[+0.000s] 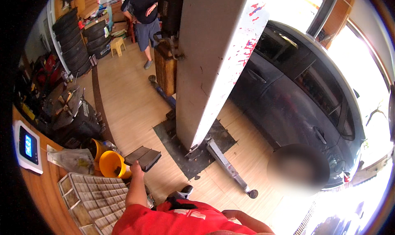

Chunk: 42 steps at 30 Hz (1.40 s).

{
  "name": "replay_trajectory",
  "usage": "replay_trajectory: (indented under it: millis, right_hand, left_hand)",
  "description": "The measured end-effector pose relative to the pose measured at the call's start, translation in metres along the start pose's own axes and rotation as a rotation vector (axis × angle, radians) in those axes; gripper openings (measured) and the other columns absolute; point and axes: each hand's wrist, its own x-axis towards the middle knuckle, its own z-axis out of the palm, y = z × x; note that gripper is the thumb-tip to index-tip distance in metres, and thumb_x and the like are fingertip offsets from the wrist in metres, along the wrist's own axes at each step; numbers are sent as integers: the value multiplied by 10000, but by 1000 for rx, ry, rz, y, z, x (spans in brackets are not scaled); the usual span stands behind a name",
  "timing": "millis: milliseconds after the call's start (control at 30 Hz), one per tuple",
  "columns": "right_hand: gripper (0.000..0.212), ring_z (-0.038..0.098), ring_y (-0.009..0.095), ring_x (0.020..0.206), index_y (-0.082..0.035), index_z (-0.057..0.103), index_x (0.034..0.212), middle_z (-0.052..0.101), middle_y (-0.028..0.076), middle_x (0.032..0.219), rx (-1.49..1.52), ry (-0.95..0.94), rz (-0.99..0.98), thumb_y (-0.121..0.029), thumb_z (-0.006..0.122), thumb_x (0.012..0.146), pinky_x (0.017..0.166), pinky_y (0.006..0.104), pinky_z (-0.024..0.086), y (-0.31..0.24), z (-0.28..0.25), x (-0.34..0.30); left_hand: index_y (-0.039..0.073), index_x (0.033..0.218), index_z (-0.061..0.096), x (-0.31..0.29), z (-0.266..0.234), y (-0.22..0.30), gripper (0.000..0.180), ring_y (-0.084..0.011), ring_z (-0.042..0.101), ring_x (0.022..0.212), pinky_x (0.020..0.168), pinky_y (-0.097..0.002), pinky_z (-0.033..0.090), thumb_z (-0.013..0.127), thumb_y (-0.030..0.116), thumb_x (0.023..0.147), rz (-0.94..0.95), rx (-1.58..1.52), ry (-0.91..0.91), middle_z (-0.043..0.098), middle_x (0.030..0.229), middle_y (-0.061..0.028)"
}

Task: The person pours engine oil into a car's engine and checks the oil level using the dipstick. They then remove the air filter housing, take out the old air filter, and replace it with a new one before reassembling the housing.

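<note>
My left hand (138,167) reaches out past the red sleeve, its fingers closed on the near edge of an air filter (142,157). The filter is a flat, grey-brown rectangle with a black rim, held above the floor. Just left of it stands a yellow bucket (108,162) with something dark inside. My right arm (247,221) shows only in part at the lower edge, bent beside my body, and the right hand is out of sight.
A pale slatted rack (92,198) and a wooden counter (35,189) with a white display device (28,148) lie left. Ahead rises a grey lift post (205,66) with a low arm (230,167). A dark car (288,95) stands right; another person (144,19) stands beyond, near stacked tyres (70,41).
</note>
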Motion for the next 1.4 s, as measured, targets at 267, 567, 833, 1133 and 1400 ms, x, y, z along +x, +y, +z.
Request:
replay_trajectory:
  millis: [267,567,833,1133,1400]
  right_hand:
    - [374,650,201,793,-99,591,1195,665,68,986,-53,-180,36,-258,589,857,657,382,562,-31,-8,56]
    - [413,615,227,902,-150,598,1171,608,69,1121,-290,124,142,-439,599,876,681,432,560,-171,-101,53]
    - [489,613,300,748,-73,483,1231,629,155,1008,-28,268,20,-415,577,893,625,453,529,-332,-232,7]
    - [591,636,396,785,24,461,1254,642,256,965,-652,953,-342,-369,639,850,733,443,514,-753,-224,82]
    - [417,646,360,850,-35,621,1084,664,197,977,-927,616,-556,-389,597,865,759,415,511,-902,-282,215]
  left_hand:
    - [22,1455,202,-88,5,70,767,-377,395,1269,1011,-474,351,614,248,849,-80,476,217,344,1439,-182]
    - [28,1448,208,-138,-16,158,709,-326,424,1242,980,-389,383,575,110,846,40,478,65,345,1429,-159]
    - [-26,1377,324,-13,-41,182,663,-345,470,1190,980,-365,363,625,93,798,92,624,-11,468,1322,-185]
    - [-64,1195,447,141,33,264,554,-396,526,1094,949,-391,406,672,131,728,381,944,-56,549,1165,-251]
    - [-56,1293,379,282,159,361,663,-409,532,1108,940,-408,420,672,179,746,501,1051,-64,535,1204,-288]
